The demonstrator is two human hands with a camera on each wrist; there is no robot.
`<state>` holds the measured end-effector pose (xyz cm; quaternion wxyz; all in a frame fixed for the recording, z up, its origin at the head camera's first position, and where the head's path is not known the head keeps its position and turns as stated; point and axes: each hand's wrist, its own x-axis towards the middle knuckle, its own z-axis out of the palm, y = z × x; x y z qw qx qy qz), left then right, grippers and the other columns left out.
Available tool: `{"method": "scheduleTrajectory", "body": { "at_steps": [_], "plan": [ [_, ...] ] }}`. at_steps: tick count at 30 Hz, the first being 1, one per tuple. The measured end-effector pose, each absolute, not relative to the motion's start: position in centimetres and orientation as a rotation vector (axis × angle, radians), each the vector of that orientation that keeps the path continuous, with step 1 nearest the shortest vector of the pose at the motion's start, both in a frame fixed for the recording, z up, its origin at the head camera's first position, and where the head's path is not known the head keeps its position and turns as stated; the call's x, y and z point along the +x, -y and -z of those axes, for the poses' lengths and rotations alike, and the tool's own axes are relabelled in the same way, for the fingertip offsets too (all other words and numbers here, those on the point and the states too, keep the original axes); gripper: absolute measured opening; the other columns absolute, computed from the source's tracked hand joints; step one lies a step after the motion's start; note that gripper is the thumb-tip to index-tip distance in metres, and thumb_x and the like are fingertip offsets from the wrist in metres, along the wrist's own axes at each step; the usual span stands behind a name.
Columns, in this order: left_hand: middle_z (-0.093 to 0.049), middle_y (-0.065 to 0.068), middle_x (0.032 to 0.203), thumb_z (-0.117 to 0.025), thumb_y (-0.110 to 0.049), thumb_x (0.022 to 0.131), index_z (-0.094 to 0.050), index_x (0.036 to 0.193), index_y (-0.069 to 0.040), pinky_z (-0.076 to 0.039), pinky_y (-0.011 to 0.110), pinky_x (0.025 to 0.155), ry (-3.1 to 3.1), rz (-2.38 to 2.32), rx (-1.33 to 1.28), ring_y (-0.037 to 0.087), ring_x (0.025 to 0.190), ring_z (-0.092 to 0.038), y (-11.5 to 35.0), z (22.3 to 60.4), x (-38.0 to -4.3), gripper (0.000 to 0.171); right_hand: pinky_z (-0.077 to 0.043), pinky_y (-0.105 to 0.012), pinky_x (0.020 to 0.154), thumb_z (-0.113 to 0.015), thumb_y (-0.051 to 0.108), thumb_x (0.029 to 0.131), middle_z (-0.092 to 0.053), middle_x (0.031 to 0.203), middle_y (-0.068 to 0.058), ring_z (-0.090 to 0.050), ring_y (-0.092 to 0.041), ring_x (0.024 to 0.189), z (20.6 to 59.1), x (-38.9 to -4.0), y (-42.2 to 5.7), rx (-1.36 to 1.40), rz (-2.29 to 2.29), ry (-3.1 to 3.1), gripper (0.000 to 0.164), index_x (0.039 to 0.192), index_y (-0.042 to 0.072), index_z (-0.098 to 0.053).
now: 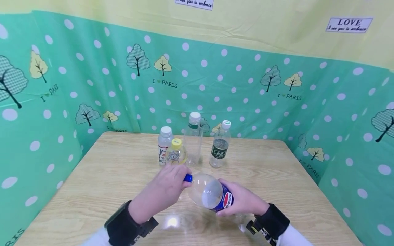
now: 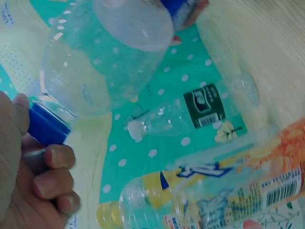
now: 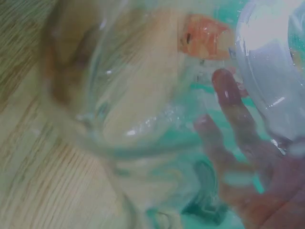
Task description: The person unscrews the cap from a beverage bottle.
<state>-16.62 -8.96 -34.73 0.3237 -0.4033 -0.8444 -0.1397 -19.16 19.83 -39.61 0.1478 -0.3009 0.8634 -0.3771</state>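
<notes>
A large clear plastic soda bottle [image 1: 198, 193] with a blue label [image 1: 219, 201] is tilted above the table, its neck toward the left. My left hand [image 1: 169, 181] holds its blue cap [image 1: 188, 178] between thumb and fingers. My right hand [image 1: 243, 200] grips the bottle round the label, near the base. Up close in the left wrist view, the blue cap [image 2: 46, 125] sits at the bottle's neck with fingers curled about it. Seen through clear plastic in the right wrist view, the right hand's fingers [image 3: 238, 114] wrap the bottle. Any liquid inside is hard to make out.
Behind the hands stand several upright bottles: a white-capped one [image 1: 162, 148], a yellow-capped one [image 1: 176, 145], a tall clear one [image 1: 193, 145] and a green-labelled one [image 1: 219, 148]. The wooden table [image 1: 123, 153] is bordered by a green dotted curtain [image 1: 191, 85].
</notes>
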Motion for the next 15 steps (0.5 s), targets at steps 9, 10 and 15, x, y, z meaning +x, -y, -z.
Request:
{"method": "scheduleTrajectory", "body": {
  "at_steps": [9, 10, 15],
  "plan": [
    [-0.053, -0.008, 0.080, -0.061, -0.031, 0.095, -0.053, 0.102, -0.010, -0.047, 0.020, 0.062, 2.668, 0.676, -1.056, 0.004, 0.071, -0.049, 9.2, 32.9, -16.0, 0.024, -0.054, -0.024, 0.080, -0.087, 0.042, 0.066, -0.063, 0.113, 0.003, -0.062, -0.008, 0.096, 40.0, -19.3, -20.2, -0.940, 1.029, -2.539, 0.080, 0.132, 0.022, -0.047],
    [-0.054, -0.008, 0.084, -0.061, -0.030, 0.095, -0.054, 0.105, -0.010, -0.049, 0.020, 0.065, 2.693, 0.713, -1.090, 0.004, 0.074, -0.051, 9.3, 32.7, -16.1, 0.024, -0.054, -0.024, 0.080, -0.087, 0.041, 0.066, -0.063, 0.115, 0.003, -0.062, -0.009, 0.097, 40.0, -19.3, -20.3, -0.940, 1.040, -2.536, 0.081, 0.133, 0.022, -0.047],
    [-0.058, -0.007, 0.093, -0.065, -0.025, 0.092, -0.057, 0.111, -0.010, -0.053, 0.022, 0.074, 2.601, 0.605, -1.234, 0.005, 0.082, -0.054, 10.0, 32.5, -16.1, 0.026, -0.053, -0.025, 0.083, -0.088, 0.040, 0.065, -0.061, 0.119, 0.003, -0.061, -0.011, 0.101, 39.9, -19.1, -20.4, -0.910, 1.073, -2.505, 0.084, 0.136, 0.024, -0.045]
  ]
}}
